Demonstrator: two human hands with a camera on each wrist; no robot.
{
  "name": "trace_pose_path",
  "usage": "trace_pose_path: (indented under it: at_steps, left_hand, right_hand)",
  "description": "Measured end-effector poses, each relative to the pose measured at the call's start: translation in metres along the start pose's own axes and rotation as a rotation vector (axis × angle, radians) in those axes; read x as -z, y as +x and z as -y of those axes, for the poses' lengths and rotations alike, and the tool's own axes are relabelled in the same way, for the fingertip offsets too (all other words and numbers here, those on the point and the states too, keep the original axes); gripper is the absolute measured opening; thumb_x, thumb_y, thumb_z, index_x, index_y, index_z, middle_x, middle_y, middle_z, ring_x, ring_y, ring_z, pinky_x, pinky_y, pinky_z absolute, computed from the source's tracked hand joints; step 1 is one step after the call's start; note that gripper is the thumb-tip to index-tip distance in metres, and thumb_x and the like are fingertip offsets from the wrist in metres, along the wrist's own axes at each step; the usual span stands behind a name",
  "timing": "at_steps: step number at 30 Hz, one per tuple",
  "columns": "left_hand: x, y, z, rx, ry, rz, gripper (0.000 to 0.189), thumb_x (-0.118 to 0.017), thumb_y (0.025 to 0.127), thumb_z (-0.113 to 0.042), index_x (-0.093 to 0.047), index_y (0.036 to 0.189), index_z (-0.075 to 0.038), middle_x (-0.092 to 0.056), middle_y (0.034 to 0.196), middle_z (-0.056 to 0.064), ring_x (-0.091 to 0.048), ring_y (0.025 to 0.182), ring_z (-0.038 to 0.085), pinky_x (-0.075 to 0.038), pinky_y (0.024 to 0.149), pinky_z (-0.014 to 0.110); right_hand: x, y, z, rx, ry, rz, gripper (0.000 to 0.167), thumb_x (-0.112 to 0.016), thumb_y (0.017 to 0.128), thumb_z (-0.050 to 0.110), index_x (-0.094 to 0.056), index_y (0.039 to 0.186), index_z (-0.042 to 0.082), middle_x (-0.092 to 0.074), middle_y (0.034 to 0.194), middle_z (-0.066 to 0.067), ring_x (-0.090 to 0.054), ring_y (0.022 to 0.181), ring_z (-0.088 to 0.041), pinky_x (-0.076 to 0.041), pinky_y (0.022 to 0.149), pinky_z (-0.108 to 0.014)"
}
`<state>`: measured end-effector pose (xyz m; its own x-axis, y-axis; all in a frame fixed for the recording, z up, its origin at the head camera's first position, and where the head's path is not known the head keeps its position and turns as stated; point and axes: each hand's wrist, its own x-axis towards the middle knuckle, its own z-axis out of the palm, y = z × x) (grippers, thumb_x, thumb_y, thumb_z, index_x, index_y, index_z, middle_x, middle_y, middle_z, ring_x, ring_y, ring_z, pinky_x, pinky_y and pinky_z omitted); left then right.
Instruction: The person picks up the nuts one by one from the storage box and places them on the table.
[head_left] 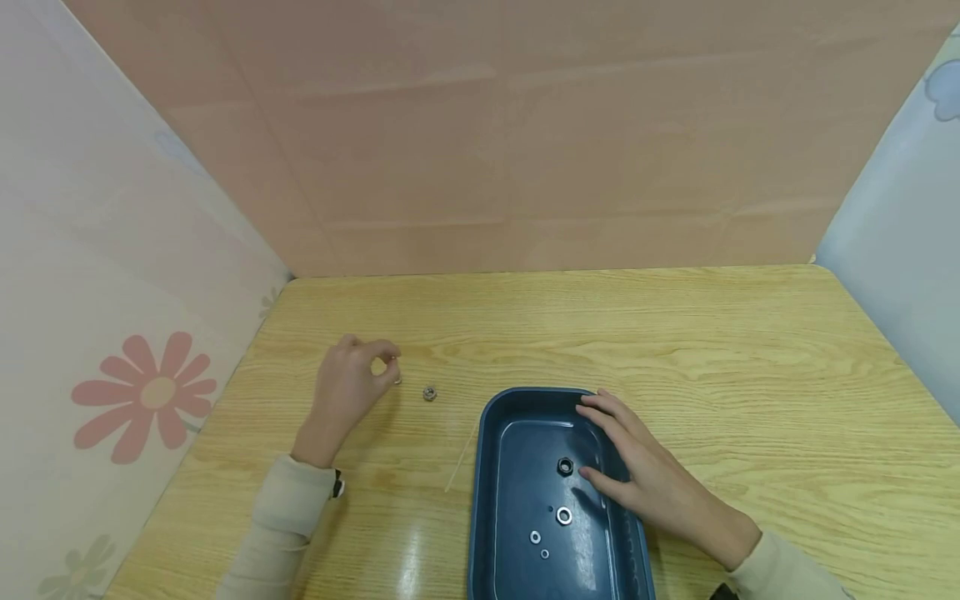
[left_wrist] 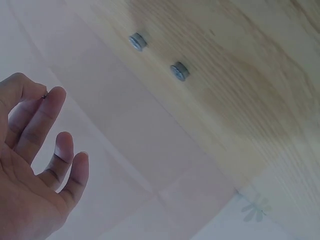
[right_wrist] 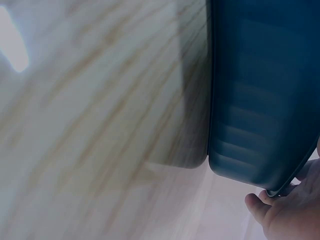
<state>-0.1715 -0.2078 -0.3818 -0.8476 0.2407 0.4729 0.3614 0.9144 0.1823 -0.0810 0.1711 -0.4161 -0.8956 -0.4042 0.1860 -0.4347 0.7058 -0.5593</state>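
Note:
My left hand (head_left: 348, 375) is raised over the left part of the table, its thumb and index finger pinching a tiny dark piece (left_wrist: 45, 95) too small to identify. Two grey metal nuts (left_wrist: 180, 71) lie on the wood near it; in the head view one nut (head_left: 430, 393) is plain and the other is mostly behind the fingertips. My right hand (head_left: 648, 475) rests over the right rim of a dark blue tray (head_left: 487, 500), fingers spread and loosely bent. Inside the tray lie a black nut (head_left: 566, 467), a larger silver ring (head_left: 564, 517) and smaller rings (head_left: 535, 537).
A thin pale strip (head_left: 461, 454) lies on the wooden table (head_left: 720, 350) beside the tray's left side. Behind the table stands a pinkish-brown sheet (head_left: 495, 142). A flower-patterned wall covering (head_left: 150, 250) borders the left side.

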Motion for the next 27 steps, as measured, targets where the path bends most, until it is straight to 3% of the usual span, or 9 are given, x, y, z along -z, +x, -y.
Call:
trace_pose_path:
  at_steps: [4,11,14,16,19,21,25,27]
  left_hand:
    - [-0.001,0.000,0.006,0.016,0.000,0.027,0.011,-0.073,0.080,-0.006,-0.078,0.090,-0.009,-0.076,0.079,0.004,-0.048,0.059,0.018,-0.033,0.045,0.022]
    - [-0.005,-0.001,0.016,0.049,0.002,0.062,0.013,-0.071,0.082,-0.008,-0.078,0.092,-0.009,-0.076,0.080,0.004,-0.044,0.059,0.016,-0.033,0.048,0.023]
    - [-0.006,-0.001,0.019,0.066,0.000,0.080,0.014,-0.070,0.082,-0.008,-0.078,0.093,-0.009,-0.076,0.081,0.005,-0.044,0.059,0.016,-0.033,0.047,0.022]
    - [-0.007,-0.001,0.021,0.077,0.002,0.093,0.014,-0.070,0.082,-0.008,-0.078,0.094,-0.009,-0.076,0.082,0.005,-0.043,0.058,0.016,-0.032,0.045,0.021]
    - [-0.008,0.000,0.024,0.088,0.001,0.111,0.014,-0.070,0.083,-0.008,-0.077,0.095,-0.008,-0.077,0.083,0.006,-0.041,0.057,0.015,-0.030,0.042,0.020]
    - [-0.008,0.000,0.025,0.092,-0.001,0.122,0.015,-0.070,0.083,-0.008,-0.077,0.095,-0.008,-0.077,0.084,0.007,-0.040,0.056,0.015,-0.029,0.042,0.020]
    - [-0.010,0.000,0.029,0.110,-0.002,0.153,0.015,-0.070,0.084,-0.010,-0.077,0.097,-0.008,-0.077,0.085,0.006,-0.041,0.058,0.015,-0.030,0.042,0.020]
    - [-0.011,-0.001,0.031,0.121,-0.005,0.175,0.016,-0.069,0.085,-0.010,-0.076,0.099,-0.008,-0.077,0.086,0.006,-0.041,0.058,0.015,-0.030,0.042,0.020]
  right_hand:
    - [0.000,0.000,0.000,0.001,0.004,0.001,0.072,-0.080,0.083,0.021,-0.046,0.145,0.012,-0.036,0.155,-0.003,-0.032,0.145,-0.034,-0.039,0.107,-0.056]
    - [0.000,0.000,0.000,0.002,0.006,0.001,0.072,-0.080,0.083,0.020,-0.046,0.145,0.011,-0.036,0.155,-0.003,-0.032,0.145,-0.034,-0.039,0.107,-0.057]
    - [0.000,0.000,-0.001,0.006,0.003,0.000,0.071,-0.079,0.083,0.021,-0.046,0.145,0.011,-0.036,0.155,-0.002,-0.032,0.145,-0.034,-0.039,0.109,-0.052]
    - [0.000,0.000,-0.001,0.010,0.010,-0.003,0.071,-0.079,0.083,0.020,-0.046,0.145,0.011,-0.036,0.155,-0.002,-0.032,0.145,-0.034,-0.035,0.116,-0.034]
    - [0.000,-0.001,-0.001,0.014,0.016,-0.006,0.071,-0.079,0.083,0.021,-0.046,0.145,0.011,-0.036,0.155,-0.002,-0.032,0.145,-0.034,-0.020,0.115,-0.012]
    - [0.000,-0.001,-0.001,0.015,0.016,-0.007,0.071,-0.079,0.083,0.021,-0.046,0.145,0.011,-0.036,0.155,-0.002,-0.032,0.145,-0.034,-0.018,0.114,-0.011]
    - [0.000,0.000,-0.001,0.008,-0.003,-0.002,0.071,-0.079,0.084,0.022,-0.045,0.146,0.012,-0.035,0.156,-0.001,-0.032,0.145,-0.033,-0.034,0.116,-0.032]
    - [0.000,-0.001,-0.001,0.005,0.000,0.000,0.071,-0.079,0.084,0.023,-0.046,0.146,0.012,-0.035,0.156,-0.001,-0.032,0.146,-0.033,-0.030,0.117,-0.027]
